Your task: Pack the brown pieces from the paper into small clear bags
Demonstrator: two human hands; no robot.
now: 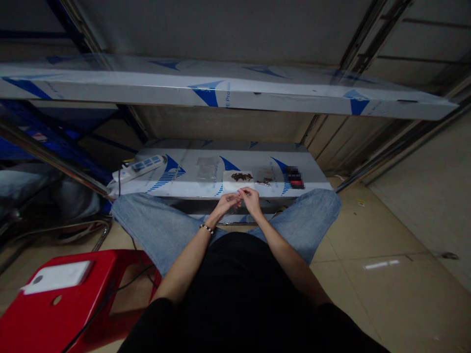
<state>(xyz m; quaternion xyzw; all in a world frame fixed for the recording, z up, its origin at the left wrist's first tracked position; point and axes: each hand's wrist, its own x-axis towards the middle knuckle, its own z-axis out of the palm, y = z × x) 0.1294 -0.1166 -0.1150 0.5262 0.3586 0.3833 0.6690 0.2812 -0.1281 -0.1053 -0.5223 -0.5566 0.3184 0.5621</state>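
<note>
Head view: the left hand (pixel 227 203) and the right hand (pixel 251 201) are held together above the knees, their fingertips pinched toward each other. A small thin item (pixel 243 193) appears to be held between them, though the view is too dim and distant for the grip to be told for certain. A beaded bracelet (pixel 206 228) is worn on the left wrist. Just beyond the hands, a white card (pixel 235 184) bearing a cluster of dark brown pieces (pixel 242 177) is laid on a film-wrapped metal shelf (pixel 206 169). Further small pieces (pixel 264 182) are scattered to the right of the card, and a blurred dark-and-red object (pixel 295 177) lies beyond them. A power strip (pixel 142 165) is placed at the shelf's left end, and a red plastic stool (pixel 69 294) stands on the tiled floor (pixel 368 284) to the left.
</note>
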